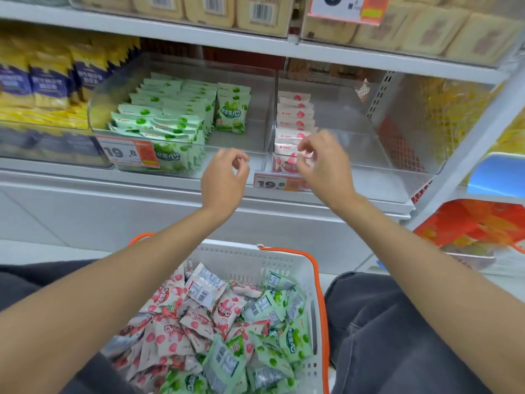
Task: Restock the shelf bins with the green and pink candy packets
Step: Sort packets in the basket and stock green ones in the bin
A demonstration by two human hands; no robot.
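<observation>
A clear bin (255, 129) on the shelf holds rows of green candy packets (170, 118), with one green packet (233, 110) standing upright at the right. In the clear bin beside it (343, 129), a single row of pink candy packets (295, 115) stands along the left wall. My right hand (326, 163) is at that bin's front, its fingertips pinched on the top of the front pink packet (284, 155). My left hand (224, 177) hovers before the green bin's front edge, fingers loosely curled and holding nothing. Below, a white basket (250, 253) holds mixed pink packets (170, 334) and green packets (294, 336).
Yellow and blue snack bags (42, 83) fill the bin to the left. Price tags (127, 152) hang on the bin fronts. The upper shelf (199, 35) sits close above the bins. Orange bags (477, 223) lie on a rack at the right. My knees flank the basket.
</observation>
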